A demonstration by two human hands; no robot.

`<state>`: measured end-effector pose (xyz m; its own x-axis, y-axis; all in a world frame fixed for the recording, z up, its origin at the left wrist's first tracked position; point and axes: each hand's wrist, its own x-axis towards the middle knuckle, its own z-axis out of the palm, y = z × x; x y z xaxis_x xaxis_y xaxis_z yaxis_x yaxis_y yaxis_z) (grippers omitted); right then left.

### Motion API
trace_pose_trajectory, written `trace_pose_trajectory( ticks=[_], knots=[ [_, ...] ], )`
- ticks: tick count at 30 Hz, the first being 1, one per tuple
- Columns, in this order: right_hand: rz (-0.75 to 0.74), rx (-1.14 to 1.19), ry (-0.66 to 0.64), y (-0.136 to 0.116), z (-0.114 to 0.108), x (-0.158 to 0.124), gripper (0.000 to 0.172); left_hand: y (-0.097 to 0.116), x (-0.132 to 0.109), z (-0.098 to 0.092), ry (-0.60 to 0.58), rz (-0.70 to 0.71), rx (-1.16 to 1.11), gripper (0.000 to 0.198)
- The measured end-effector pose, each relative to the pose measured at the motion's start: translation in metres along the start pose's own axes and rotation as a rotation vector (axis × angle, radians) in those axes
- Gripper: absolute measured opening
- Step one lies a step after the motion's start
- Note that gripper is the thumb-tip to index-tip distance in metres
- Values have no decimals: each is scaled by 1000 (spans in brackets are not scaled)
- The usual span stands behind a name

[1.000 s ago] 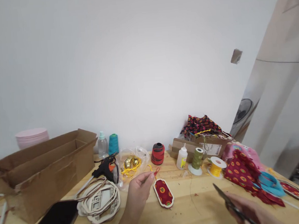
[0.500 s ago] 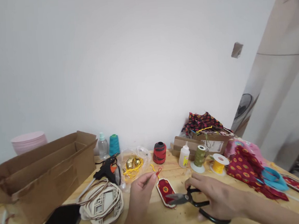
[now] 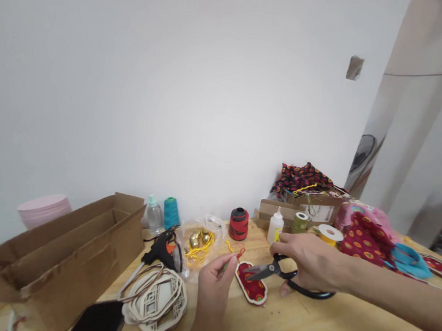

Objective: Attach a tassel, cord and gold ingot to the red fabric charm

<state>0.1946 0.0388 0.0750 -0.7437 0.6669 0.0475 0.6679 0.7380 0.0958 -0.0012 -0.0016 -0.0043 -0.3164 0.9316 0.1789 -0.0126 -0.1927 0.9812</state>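
Here, our left hand (image 3: 217,275) rises from the lower edge, its thumb and fingertips pinched together at the red cord (image 3: 240,253) atop the fabric pendant (image 3: 253,291), which lies on the table between our two hands. Our right hand (image 3: 310,260), its forearm slanting in from the right, is turned knuckles-up with fingers curled round the black-handled scissors (image 3: 266,270); the blades point left across the pendant, though we can't tell whether they touch it. Beyond, we have a red-and-black spool (image 3: 239,224) and a white bottle (image 3: 275,227); to the left, stacked pale frames (image 3: 155,300) beside a phone (image 3: 90,329).
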Motion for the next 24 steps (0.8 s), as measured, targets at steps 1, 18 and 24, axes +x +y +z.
trace_pose_trajectory(
  ticks=[1,18,24],
  knots=[
    [2,-7,10,1,-1,0,53,0,0,0,-2,3,1,21],
    [8,-65,12,-15,-8,15,49,-5,0,1,-38,32,-11,17],
    [8,-89,-1,-17,-10,16,45,-1,-1,2,-44,6,-34,17]
  ],
)
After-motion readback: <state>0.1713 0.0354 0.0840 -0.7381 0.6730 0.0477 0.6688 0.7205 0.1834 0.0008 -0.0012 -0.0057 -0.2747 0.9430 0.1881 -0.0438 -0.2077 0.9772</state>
